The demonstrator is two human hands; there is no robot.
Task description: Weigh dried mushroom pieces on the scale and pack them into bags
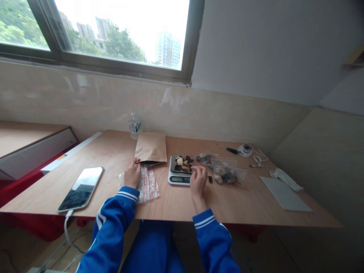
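Observation:
A white kitchen scale (172, 179) stands mid-table, its dark tray carrying several dried pieces (184, 163), pale and brown, like sliced mushrooms. At the tray's right edge is my right hand (199, 179), fingers curled together beside the pieces; what the fingertips hold, if anything, is too small to make out. My left hand (132, 174) has its fingers closed at the near left corner of a brown paper bag (151, 147), whose dark mouth gapes toward me. Clear zip bags with red stripes (149, 184) lie under and beside that hand.
Right of the scale are clear bags of dried pieces (224, 174) and a small dark piece (210, 179). Farther right lie a green screwdriver (231, 150), a white dome camera (245, 150) with its cable, and white paper (286, 195). A charging phone (81, 189) and water bottle (134, 126) are left.

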